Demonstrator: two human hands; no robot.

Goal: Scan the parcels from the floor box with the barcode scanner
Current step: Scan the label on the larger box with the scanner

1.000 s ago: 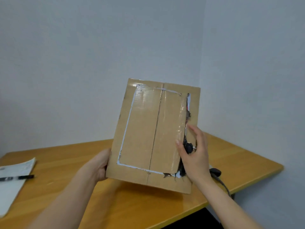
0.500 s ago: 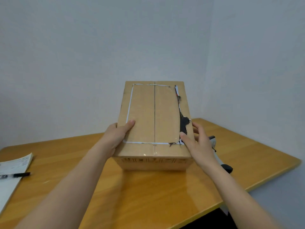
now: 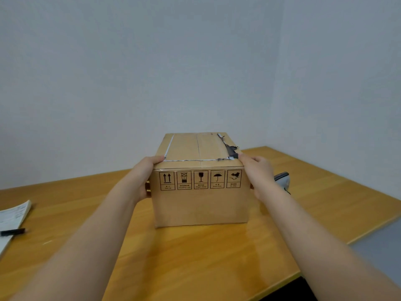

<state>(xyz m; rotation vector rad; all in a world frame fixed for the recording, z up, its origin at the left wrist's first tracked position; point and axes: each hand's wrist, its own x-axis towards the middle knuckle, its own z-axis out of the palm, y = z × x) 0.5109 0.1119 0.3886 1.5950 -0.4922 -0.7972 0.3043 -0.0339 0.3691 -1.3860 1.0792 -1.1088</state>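
Note:
A brown cardboard parcel [image 3: 200, 205] stands upright on the wooden table [image 3: 195, 257], its front face printed with a row of black handling symbols. Torn label remnants line its top. My left hand [image 3: 144, 177] grips the parcel's left side, thumb on the top edge. My right hand [image 3: 259, 177] grips the right side, fingers on the top corner. The grey barcode scanner [image 3: 282, 181] lies on the table behind my right hand, mostly hidden by it.
A white paper pad [image 3: 13, 216] with a black pen [image 3: 13, 232] on it lies at the table's left edge. The table's right edge runs diagonally close to the parcel. White walls meet in a corner behind the table.
The parcel was held tilted with its top facing me; it has been turned down flat and now stands on the table. Both hands moved to its sides.

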